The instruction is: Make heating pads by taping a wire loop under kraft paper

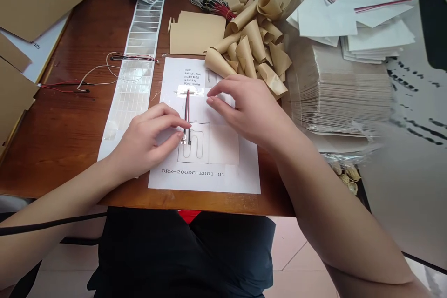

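My left fingers [164, 118] pinch the red-and-black wire [187, 109] on the printed sheet [209, 184]; my right fingers [223, 93] hover open above it. A loose pinch could let the wire slip askew.

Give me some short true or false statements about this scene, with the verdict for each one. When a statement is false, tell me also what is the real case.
1. The left hand touches the red and black wires on the white printed sheet. True.
2. The right hand grips scissors. False: it holds nothing visible, and its fingers are spread above the sheet.
3. The brown paper cones lie left of the sheet. False: they are piled beyond it, toward the right.
4. The sheet's bottom line reads DRS-206DC-E001-01. True.
5. A strip of labels runs beside the sheet's left side. True.
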Demonstrator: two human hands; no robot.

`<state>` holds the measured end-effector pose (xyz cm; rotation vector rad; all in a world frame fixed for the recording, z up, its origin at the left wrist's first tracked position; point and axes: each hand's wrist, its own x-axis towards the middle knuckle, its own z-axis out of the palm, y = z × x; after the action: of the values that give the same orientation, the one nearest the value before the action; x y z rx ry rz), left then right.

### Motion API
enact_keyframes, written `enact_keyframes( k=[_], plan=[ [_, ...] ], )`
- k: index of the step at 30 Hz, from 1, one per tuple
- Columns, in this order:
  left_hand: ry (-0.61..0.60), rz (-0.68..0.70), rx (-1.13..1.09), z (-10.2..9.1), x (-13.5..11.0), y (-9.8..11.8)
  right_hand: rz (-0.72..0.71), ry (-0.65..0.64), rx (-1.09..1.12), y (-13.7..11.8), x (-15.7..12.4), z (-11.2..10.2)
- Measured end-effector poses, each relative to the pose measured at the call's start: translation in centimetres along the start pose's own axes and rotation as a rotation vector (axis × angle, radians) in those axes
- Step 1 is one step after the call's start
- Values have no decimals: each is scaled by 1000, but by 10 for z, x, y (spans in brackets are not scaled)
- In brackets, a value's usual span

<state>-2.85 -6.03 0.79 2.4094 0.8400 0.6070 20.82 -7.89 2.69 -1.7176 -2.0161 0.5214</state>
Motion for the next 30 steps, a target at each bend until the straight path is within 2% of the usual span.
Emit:
enact_keyframes(
  k=[3,6,10,13,15,17,20,22,26,30],
  plan=[
    [-39,-79,17,-4,3,0,4,44,-17,-4,-1,-6],
    [-135,-129,29,-12,11,1,46,-35,-108,-5,-1,-6],
    [-278,-247,46,-23,33,2,73,-149,-215,-6,-1,-3],
    [-332,-250,78,-25,52,-2,113,-210,-203,-9,-2,-3],
    [-324,-239,90,-22,59,-8,155,-230,-183,-10,-2,-4],
    [-260,-244,69,-16,62,-13,188,-239,-158,-10,-2,-4],
    [-152,-147,86,-8,58,-18,204,-241,-104,-9,-1,-3],
    [-124,-72,101,-5,55,-20,206,-230,-58,-8,0,-3],
    [-136,-30,108,-9,53,-19,245,-175,49,-10,1,-9],
    [-169,-124,76,-20,54,-16,328,-196,406,-12,-1,-12]
  ],
)
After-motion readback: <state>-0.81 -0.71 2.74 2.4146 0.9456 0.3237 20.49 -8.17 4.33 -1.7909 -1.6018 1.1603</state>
